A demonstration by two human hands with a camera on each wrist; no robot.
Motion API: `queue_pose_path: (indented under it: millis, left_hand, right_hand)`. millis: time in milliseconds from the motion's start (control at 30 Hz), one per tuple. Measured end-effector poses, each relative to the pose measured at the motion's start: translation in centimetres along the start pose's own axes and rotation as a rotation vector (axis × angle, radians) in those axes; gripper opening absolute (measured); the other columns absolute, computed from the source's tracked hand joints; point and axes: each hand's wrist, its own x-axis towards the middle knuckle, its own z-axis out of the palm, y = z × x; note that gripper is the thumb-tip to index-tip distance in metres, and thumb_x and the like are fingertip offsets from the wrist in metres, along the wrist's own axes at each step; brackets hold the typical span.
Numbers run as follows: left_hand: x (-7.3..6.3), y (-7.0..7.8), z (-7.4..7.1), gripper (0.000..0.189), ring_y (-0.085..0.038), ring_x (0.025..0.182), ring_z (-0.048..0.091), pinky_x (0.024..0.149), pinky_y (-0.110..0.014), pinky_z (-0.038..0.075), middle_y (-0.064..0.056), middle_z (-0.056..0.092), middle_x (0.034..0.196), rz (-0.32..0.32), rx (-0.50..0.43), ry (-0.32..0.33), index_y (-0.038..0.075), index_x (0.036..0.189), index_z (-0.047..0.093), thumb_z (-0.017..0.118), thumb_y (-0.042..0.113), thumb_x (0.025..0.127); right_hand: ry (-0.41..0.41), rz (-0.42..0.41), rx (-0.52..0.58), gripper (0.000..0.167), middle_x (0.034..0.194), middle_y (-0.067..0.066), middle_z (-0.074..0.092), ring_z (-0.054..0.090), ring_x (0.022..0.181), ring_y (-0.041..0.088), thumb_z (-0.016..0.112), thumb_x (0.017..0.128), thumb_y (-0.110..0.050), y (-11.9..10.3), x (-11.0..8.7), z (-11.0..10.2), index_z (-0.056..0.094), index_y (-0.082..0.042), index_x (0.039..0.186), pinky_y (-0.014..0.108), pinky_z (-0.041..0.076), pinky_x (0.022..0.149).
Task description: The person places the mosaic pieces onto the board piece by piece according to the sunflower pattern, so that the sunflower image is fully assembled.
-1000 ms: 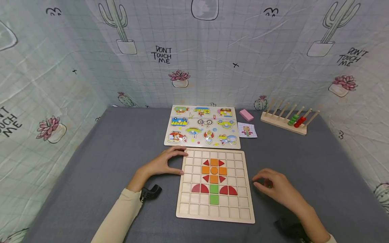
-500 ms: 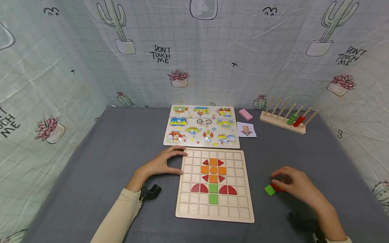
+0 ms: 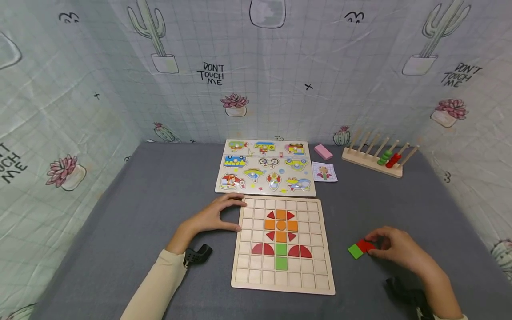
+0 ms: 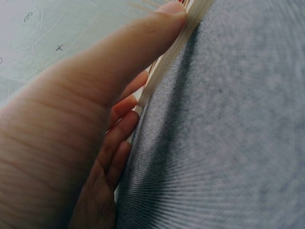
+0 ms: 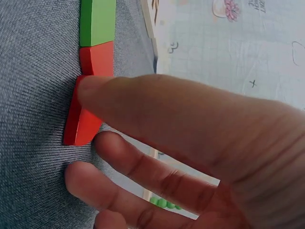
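Observation:
In the head view my left hand (image 3: 218, 215) rests at the left edge of a wooden grid board (image 3: 256, 278), thumb and fingers spread and touching its rim. The thumb (image 4: 157, 24) lies against that edge in the left wrist view. Orange, red and green flat pieces form a flower-like pattern on the board. Right of it, my right hand (image 3: 400, 249) pinches a red curved-edged piece (image 5: 86, 126) between thumb and forefinger, low at the cloth. Another red piece (image 5: 97, 59) touches it, mostly hidden behind the thumb. A green square (image 3: 355, 251) adjoins that row.
A vehicle knob puzzle (image 3: 264, 166) lies behind the board. A pattern card (image 3: 325, 172) and a pink eraser-like block (image 3: 323, 152) are beside it. A wooden peg rack (image 3: 372, 164) with green and red beads stands at the back right.
My right hand has moved right, away from the board, uncovering the green square and red pieces. The left hand and board have stayed in place.

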Motion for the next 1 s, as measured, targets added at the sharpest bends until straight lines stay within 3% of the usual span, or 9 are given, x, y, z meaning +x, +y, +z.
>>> queue_pose_path:
  millis: [133,433,567,1000]
  left_hand:
    - [0.0,0.0,0.0,0.064,-0.029,0.138,0.035,0.111,-0.055,0.027,-0.006,0.041,0.148,0.002,-0.001,-0.004,0.015,0.133,0.059,0.085,0.027,0.076]
    - [0.0,0.2,0.0,0.064,-0.029,0.138,0.035,0.111,-0.055,0.026,-0.007,0.041,0.148,-0.004,-0.002,-0.002,0.014,0.133,0.059,0.086,0.026,0.076]
    - [-0.1,0.2,0.0,0.065,-0.029,0.139,0.034,0.111,-0.055,0.026,-0.006,0.041,0.148,-0.011,-0.003,-0.001,0.014,0.133,0.059,0.086,0.026,0.075]
    - [-0.1,0.4,-0.1,0.064,-0.029,0.138,0.035,0.111,-0.056,0.026,-0.005,0.041,0.148,-0.017,0.002,0.003,0.015,0.132,0.06,0.086,0.029,0.076]
  right_hand:
    - [-0.005,0.003,0.019,0.028,0.092,0.007,0.063,0.049,0.061,0.001,0.081,0.078,-0.009,0.1,0.0,0.2,0.069,0.003,0.101,0.026,0.042,0.053]
    - [0.079,-0.021,0.005,0.025,0.085,0.001,0.058,0.044,0.057,0.002,0.077,0.082,-0.008,0.3,0.3,0.9,0.069,0.001,0.104,0.025,0.038,0.051]
    - [0.111,0.006,-0.008,0.023,0.082,-0.001,0.056,0.044,0.057,0.002,0.078,0.082,-0.009,0.3,0.6,1.1,0.069,-0.001,0.102,0.025,0.038,0.051]
    - [0.122,0.011,-0.003,0.026,0.082,-0.001,0.058,0.045,0.058,0.002,0.08,0.079,-0.009,0.3,0.5,1.0,0.07,-0.001,0.101,0.025,0.039,0.052]
